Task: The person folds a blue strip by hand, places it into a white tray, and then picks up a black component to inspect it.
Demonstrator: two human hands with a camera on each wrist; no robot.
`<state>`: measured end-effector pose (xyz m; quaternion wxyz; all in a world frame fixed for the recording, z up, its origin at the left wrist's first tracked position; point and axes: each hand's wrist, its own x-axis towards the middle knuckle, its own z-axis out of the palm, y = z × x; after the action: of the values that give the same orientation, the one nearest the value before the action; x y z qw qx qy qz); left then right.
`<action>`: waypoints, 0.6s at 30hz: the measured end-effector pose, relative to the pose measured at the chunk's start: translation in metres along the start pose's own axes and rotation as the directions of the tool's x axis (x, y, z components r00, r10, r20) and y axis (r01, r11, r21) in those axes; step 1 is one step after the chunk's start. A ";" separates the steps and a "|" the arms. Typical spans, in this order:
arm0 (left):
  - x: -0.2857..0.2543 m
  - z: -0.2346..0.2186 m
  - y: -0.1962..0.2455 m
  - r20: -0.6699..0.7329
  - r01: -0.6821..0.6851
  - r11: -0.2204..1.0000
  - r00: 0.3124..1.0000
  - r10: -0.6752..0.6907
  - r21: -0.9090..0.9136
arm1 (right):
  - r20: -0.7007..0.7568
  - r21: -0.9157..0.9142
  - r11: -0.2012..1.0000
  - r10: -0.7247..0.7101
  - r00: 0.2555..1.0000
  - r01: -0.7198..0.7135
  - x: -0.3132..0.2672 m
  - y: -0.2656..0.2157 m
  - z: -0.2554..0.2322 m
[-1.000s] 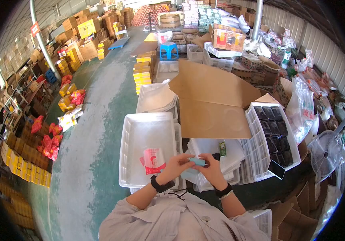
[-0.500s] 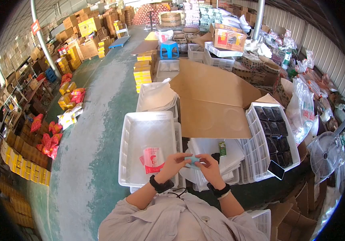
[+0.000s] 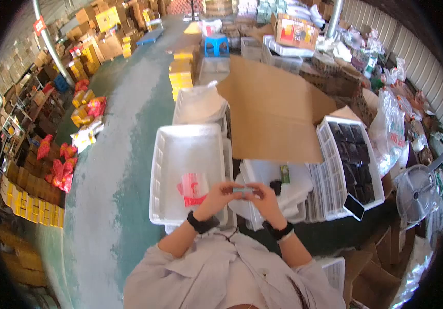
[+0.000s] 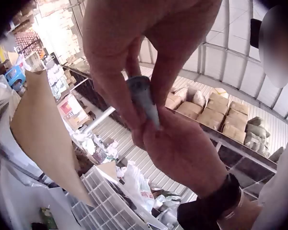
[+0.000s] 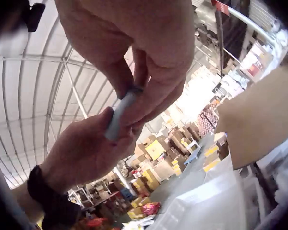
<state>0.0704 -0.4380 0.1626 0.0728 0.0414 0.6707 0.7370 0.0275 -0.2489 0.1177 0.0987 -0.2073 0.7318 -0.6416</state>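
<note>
a green floor (image 3: pixel 139 118), patched with pale grey, runs up the left side of the head view. a big sheet of brown cardboard (image 3: pixel 273 113) stands beyond the person's hands. nearer, to the left, is a white tray (image 3: pixel 180 154); to the right is a white crate (image 3: pixel 329 170) with dark packs (image 3: pixel 354 159) set in rows. between them, under the right end of the cardboard, lies a pale stack (image 3: pixel 296 198). a round fan (image 3: pixel 417 193) stands right of the crate, and a blue stool (image 3: pixel 216 46) sits far back.

the left hand (image 3: pixel 220 198) and right hand (image 3: pixel 266 199) meet in front of the body, each with a black band at the wrist. a red and white bag (image 3: pixel 194 189) lies in the tray. a phone (image 3: pixel 354 207) is at the crate's near end, and a green packet (image 3: pixel 285 174) is on the pale stack.

smallest is a pale blue piece (image 3: pixel 242 190), pinched narrowly between the fingers and thumbs of both hands, near the tray's right edge.
</note>
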 end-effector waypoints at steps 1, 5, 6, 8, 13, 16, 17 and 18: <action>0.003 -0.004 -0.009 -0.032 0.050 0.968 0.999 -0.044 0.247 | -0.012 0.151 0.985 0.089 0.996 -0.086 0.000 -0.006 0.000; 0.001 -0.006 -0.037 0.027 -0.033 0.904 0.999 0.024 0.427 | 0.115 -0.233 0.971 -0.033 0.993 0.059 -0.003 -0.021 0.008; -0.001 -0.007 -0.043 0.061 -0.060 0.854 0.998 0.033 0.517 | 0.111 -0.209 0.978 0.021 0.994 0.003 -0.007 -0.022 0.013; -0.004 -0.019 -0.058 0.023 -0.023 0.825 1.000 0.012 0.564 | 0.065 -0.038 0.991 0.130 0.989 -0.128 -0.011 -0.009 0.020; -0.008 -0.122 -0.194 -0.545 0.237 0.971 0.820 -0.177 0.041 | -0.106 0.187 0.920 0.369 0.923 -0.346 -0.023 0.082 0.000; -0.030 -0.167 -0.228 -0.677 0.383 0.918 0.649 -0.345 -0.102 | -0.090 0.164 0.851 0.517 0.851 -0.500 -0.050 0.117 -0.015; -0.034 -0.173 -0.235 -0.694 0.446 0.882 0.588 -0.415 -0.151 | -0.093 0.236 0.805 0.576 0.812 -0.544 -0.062 0.135 -0.018; -0.036 -0.181 -0.252 -0.665 0.521 0.844 0.586 -0.464 -0.130 | -0.092 0.216 0.775 0.621 0.778 -0.594 -0.071 0.142 -0.020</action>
<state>0.0898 -0.5985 -0.1038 0.0247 -0.4122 0.6634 0.6240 0.0582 -0.1876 -0.0273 0.2605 0.1015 0.7056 -0.6511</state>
